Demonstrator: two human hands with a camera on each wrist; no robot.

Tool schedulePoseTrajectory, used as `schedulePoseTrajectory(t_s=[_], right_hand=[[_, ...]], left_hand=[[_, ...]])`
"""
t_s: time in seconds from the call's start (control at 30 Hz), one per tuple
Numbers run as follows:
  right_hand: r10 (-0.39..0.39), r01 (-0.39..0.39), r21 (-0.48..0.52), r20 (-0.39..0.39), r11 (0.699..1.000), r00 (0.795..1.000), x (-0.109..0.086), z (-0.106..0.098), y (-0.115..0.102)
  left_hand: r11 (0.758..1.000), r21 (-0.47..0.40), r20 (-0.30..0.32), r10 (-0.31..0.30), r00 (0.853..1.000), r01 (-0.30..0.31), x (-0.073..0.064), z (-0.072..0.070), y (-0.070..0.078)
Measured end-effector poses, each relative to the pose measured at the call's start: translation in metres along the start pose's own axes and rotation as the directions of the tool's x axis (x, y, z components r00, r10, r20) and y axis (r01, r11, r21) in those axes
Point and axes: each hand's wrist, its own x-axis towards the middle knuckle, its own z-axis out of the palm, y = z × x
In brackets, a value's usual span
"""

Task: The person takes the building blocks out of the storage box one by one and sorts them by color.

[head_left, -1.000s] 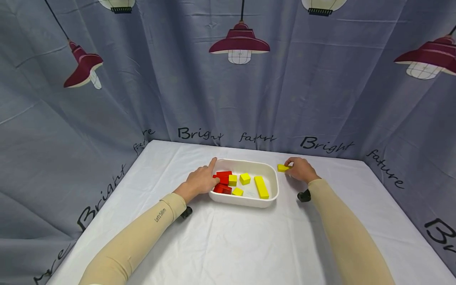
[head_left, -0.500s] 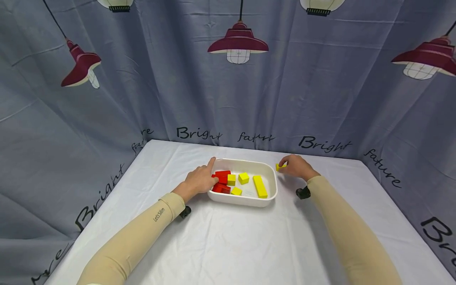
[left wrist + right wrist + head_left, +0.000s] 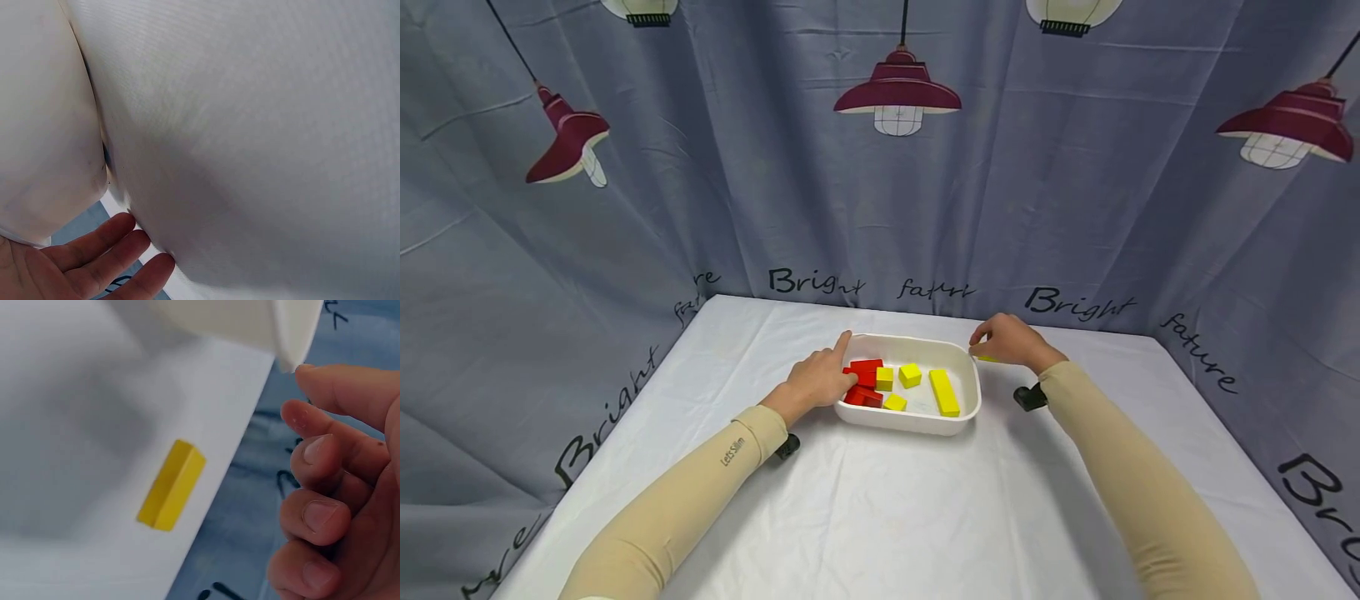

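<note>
A white plastic tray (image 3: 907, 422) sits on the table with red and yellow blocks inside. My left hand (image 3: 824, 377) holds its left end, thumb over the rim and index finger pointing along it; in the left wrist view the other fingers (image 3: 106, 250) lie outside the tray wall (image 3: 47, 119). At the back right corner is my right hand (image 3: 1009, 340), its thumb tip right at the rim (image 3: 289, 359) and its other fingers loosely curled, holding nothing. A yellow block (image 3: 172, 487) lies on the table below that hand, mostly hidden in the head view.
Red blocks (image 3: 867, 379) are bunched at the tray's left end. A long yellow block (image 3: 944, 393) and several small yellow ones, such as a cube (image 3: 910, 375), lie to their right. Behind the white-covered table (image 3: 910, 517) hangs a grey-blue curtain (image 3: 760, 167).
My right hand has let go of the yellow block beside the tray and moved left and slightly up to the tray's rim. My left hand keeps its place on the tray.
</note>
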Motion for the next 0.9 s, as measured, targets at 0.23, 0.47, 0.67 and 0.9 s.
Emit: schedulePoseTrajectory(t_s=[0.23, 0.47, 0.67, 0.9], right_hand=[[-0.015, 0.015, -0.039, -0.005, 0.999, 1.0, -0.002, -0.004, -0.022], [-0.025, 0.027, -0.076, 0.022, 0.997, 0.999, 0.0, -0.003, -0.038], [-0.035, 0.039, -0.079, 0.05, 0.996, 0.998, 0.005, 0.0, -0.049], [-0.044, 0.051, -0.089, 0.074, 0.995, 0.996, 0.01, 0.005, -0.064]], left_hand=[[1.0, 0.001, -0.006, 0.004, 1.0, -0.004, -0.001, -0.001, 0.0], [1.0, 0.002, -0.013, 0.006, 1.0, -0.006, 0.001, 0.001, -0.002], [1.0, -0.004, -0.01, 0.002, 1.0, -0.002, 0.002, 0.002, -0.003], [1.0, -0.008, -0.01, 0.006, 1.0, -0.006, 0.002, 0.0, -0.002]])
